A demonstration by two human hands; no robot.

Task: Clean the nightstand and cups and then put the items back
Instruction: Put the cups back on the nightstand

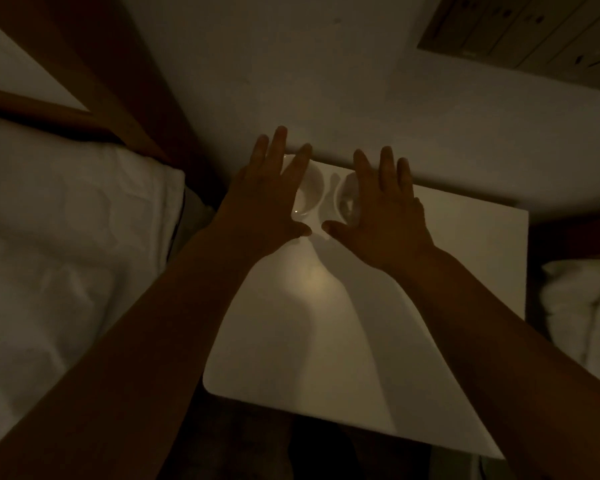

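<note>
**Hands spread over two cups at the back of the nightstand**

Dim light throughout. White nightstand (343, 341) in the centre and lower centre of the frame, back edge against the wall (326, 81). Two white cups side by side at its back edge, just above frame centre: left cup (310, 192), right cup (345, 199), close together, possibly touching; hard to tell.

Left hand (267, 199) stretched flat, fingers straight and fanned, lying across the left cup's left side, gripping nothing. Right hand (385, 206) the same, fingers extended over the right cup's right side, thumb pointing toward the left thumb, tips nearly meeting just below the cups. Contact with the cups or merely above them: cannot tell.

White bedding (66, 254) along the left of the frame, wooden headboard (118, 81) at upper left. More bedding (586, 306) at the right edge. Switch panel (534, 32) at upper right.
</note>
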